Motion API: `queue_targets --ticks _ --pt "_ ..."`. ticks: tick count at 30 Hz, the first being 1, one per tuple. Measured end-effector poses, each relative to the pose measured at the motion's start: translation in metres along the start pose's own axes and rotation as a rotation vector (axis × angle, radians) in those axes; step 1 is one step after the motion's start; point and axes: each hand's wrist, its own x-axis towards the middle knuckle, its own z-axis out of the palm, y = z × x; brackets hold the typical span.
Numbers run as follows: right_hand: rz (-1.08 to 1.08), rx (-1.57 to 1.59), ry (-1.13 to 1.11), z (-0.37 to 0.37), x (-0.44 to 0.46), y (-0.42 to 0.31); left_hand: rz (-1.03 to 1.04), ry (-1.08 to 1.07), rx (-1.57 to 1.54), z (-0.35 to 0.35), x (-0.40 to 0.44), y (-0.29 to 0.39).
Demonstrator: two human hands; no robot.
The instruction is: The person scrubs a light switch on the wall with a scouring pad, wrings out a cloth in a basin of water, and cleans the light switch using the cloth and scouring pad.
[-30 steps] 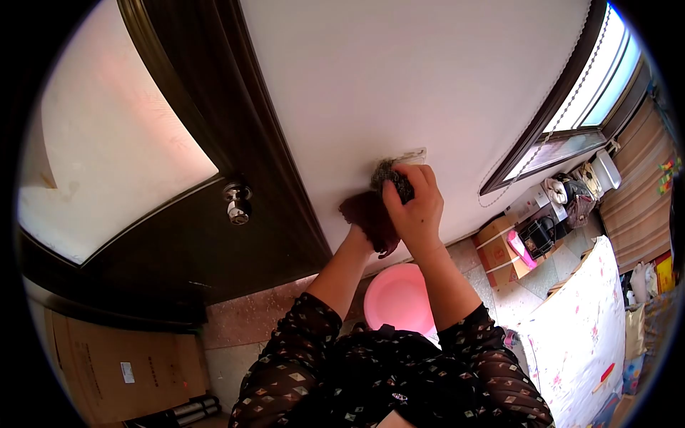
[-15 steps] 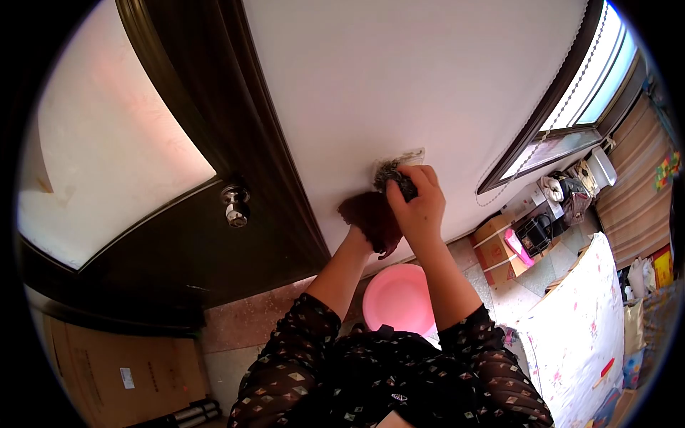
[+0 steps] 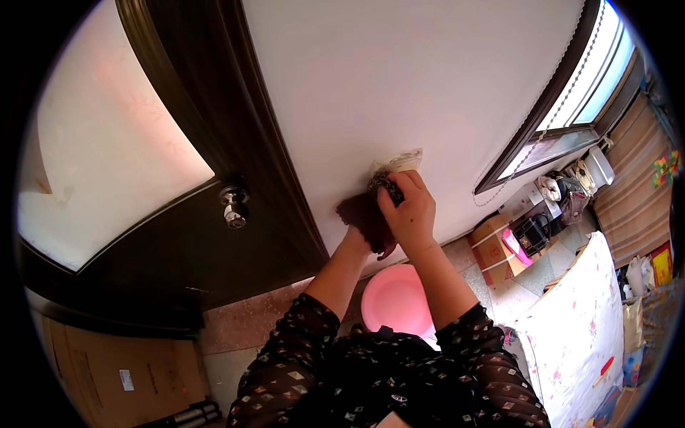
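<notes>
Head view: the right hand grips a dark, tangled scouring pad. Maroon cloth covers the left hand, its grip unclear.

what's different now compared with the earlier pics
The right hand has moved the steel wool scrubber slightly down and to the left in the picture, leaving more of the rough patch on the wall uncovered. Nothing was picked up or let go. The dark maroon cloth by the left wrist and the pink basin stayed put.
</notes>
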Motion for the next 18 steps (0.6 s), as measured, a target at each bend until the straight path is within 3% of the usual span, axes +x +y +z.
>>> queue_targets --ticks 3,4,6,7,9,12,14,16,18 --pt "0.047 0.022 -0.057 -0.016 0.000 -0.008 0.062 0.132 0.017 0.008 0.002 -0.001" --pt "0.045 0.022 -0.057 -0.017 0.003 -0.006 0.092 0.080 0.660 0.003 0.003 -0.001" --pt "0.118 0.022 0.090 -0.016 0.007 -0.002 0.118 0.025 1.298 -0.005 0.001 0.000" --pt "0.119 0.023 0.089 -0.010 0.007 -0.002 0.060 -0.074 0.913 -0.008 0.000 0.003" --pt "0.037 -0.012 0.108 0.003 0.009 -0.006 0.008 -0.173 0.528 -0.010 0.002 0.008" --pt "0.000 -0.109 -0.036 -0.007 0.007 -0.010 -0.019 -0.407 0.218 -0.011 0.001 0.005" --pt "-0.056 -0.129 -0.128 -0.015 0.009 -0.005 0.035 -0.025 0.022 -0.006 0.003 -0.001" --pt "-0.001 -0.065 0.031 -0.019 0.012 0.002 0.028 -0.025 0.038 -0.003 0.004 0.000" --pt "0.009 -0.062 0.041 -0.009 0.013 0.002 0.008 -0.003 0.069 -0.002 -0.001 0.000"
